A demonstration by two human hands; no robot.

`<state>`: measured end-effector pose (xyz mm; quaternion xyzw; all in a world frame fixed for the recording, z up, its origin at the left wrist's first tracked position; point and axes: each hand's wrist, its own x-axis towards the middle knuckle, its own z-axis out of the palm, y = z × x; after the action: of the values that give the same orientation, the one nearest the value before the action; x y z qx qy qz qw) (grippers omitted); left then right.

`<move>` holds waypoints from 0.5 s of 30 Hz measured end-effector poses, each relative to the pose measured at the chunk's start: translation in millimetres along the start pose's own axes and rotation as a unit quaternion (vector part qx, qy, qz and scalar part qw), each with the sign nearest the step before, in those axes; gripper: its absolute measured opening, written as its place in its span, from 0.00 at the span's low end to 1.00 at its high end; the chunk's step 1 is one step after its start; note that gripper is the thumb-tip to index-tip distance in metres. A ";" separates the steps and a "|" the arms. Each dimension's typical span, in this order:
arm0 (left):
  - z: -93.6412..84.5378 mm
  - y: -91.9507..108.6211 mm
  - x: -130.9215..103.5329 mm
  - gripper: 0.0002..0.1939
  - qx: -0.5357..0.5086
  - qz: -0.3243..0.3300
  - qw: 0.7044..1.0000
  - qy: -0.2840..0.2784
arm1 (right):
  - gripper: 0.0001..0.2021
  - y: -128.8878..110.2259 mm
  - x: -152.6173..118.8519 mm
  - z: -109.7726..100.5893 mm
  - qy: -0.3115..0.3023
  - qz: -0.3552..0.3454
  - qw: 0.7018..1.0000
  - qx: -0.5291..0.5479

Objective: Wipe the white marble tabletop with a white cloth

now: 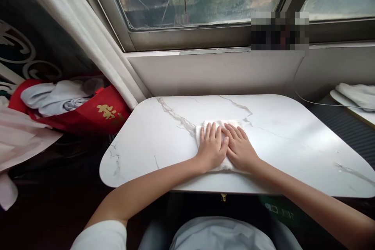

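A white folded cloth [227,164] lies flat on a white marble-patterned table [152,136], near its front middle. My left hand [212,146] rests on the cloth's left half, palm down with the fingers stretched forward. Beside it, my right hand [238,144] presses flat on the right half, its fingers also extended. The thumbs of both hands meet or overlap at the centre. Much of the cloth is hidden under my palms.
A red bag [88,111] filled with light clothing stands left of the table, by a white curtain [84,23]. Behind the table runs a wall under a window [199,0]. A thin cable [319,104] crosses at right, near another folded white cloth [356,94].
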<state>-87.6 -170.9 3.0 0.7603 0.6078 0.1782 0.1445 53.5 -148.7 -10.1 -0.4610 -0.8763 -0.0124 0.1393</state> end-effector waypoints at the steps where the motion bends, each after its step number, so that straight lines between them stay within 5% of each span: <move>1: 1.3 -1.7 7.6 0.29 0.004 0.001 1.000 0.015 | 0.26 2.9 7.5 1.5 0.002 0.004 1.000 0.001; 15: -4.4 -43.5 169.4 0.20 0.064 0.045 0.990 0.121 | 0.24 89.8 147.2 30.6 0.032 0.008 0.998 0.047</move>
<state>-94.1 3.9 4.0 0.7671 0.5964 0.2362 0.0131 40.3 25.9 -11.5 -0.4606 -0.8670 0.0154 0.1895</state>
